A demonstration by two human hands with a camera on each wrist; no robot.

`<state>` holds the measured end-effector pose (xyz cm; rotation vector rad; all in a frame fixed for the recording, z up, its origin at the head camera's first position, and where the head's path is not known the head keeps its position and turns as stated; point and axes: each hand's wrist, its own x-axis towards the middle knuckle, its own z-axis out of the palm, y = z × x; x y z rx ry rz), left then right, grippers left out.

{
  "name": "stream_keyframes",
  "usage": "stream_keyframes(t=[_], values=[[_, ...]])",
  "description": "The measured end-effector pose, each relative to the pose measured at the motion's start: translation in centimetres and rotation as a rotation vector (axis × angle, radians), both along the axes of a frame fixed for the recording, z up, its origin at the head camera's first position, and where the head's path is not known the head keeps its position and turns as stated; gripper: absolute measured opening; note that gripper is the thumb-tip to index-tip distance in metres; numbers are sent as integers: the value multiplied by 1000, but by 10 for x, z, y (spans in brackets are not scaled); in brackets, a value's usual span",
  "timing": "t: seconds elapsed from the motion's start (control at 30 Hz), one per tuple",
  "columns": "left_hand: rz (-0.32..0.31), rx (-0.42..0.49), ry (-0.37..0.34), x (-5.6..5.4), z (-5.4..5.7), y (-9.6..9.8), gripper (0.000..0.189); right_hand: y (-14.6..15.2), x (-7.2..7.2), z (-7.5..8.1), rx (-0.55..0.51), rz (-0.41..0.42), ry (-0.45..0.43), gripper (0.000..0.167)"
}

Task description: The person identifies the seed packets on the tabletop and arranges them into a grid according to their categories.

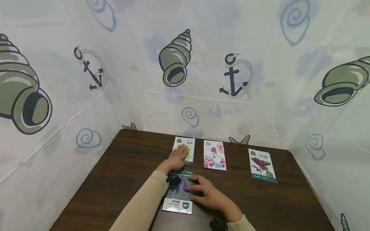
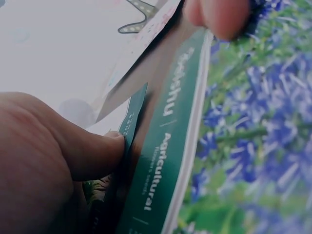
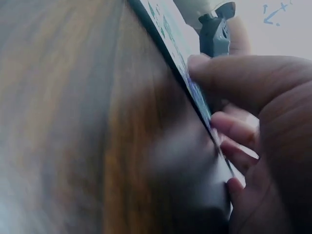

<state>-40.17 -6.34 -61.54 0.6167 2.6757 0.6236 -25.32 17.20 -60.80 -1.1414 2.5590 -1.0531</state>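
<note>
At the back of the table, my left hand [image 1: 175,159] rests with straight fingers on a seed packet with yellow flowers [image 1: 189,151]. The left wrist view has its thumb [image 2: 100,151] on that packet's green-edged end. Closer to me lies a purple-flower seed packet [image 1: 177,205], printed "Agricultural" on its green band. My right hand [image 1: 209,195] reaches over it from the right, its spread fingers touching the packet's right part. In the right wrist view the thumb [image 3: 224,75] lies along the packet's edge. My left wrist hides a little of this packet.
Right of the left hand lies a pink-blossom packet [image 1: 215,155]. Farther right is a packet with a magenta flower [image 1: 262,165]. The dark wooden table [image 1: 115,179] meets a curtain [image 1: 208,109] printed with shells and anchors. A grey area [image 1: 176,223] shows at the near edge.
</note>
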Motion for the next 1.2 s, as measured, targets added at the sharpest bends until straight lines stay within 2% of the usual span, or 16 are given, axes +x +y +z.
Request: stream_keyframes(t=[0.2, 0.57, 0.8, 1.0, 1.2], values=[[9, -3, 6, 2, -1, -1, 77, 12, -6, 0, -142, 1, -129, 40], [13, -2, 12, -2, -1, -2, 76, 28, -18, -3, -313, -32, -319, 42], [2, 0, 18, -1, 2, -2, 76, 46, -24, -8, -570, -45, -473, 42], [1, 13, -2, 2, 8, -1, 76, 74, -30, -8, -754, -131, -508, 44], [1, 29, 4, 3, 5, -1, 76, 100, -31, -5, -785, -249, -487, 45]])
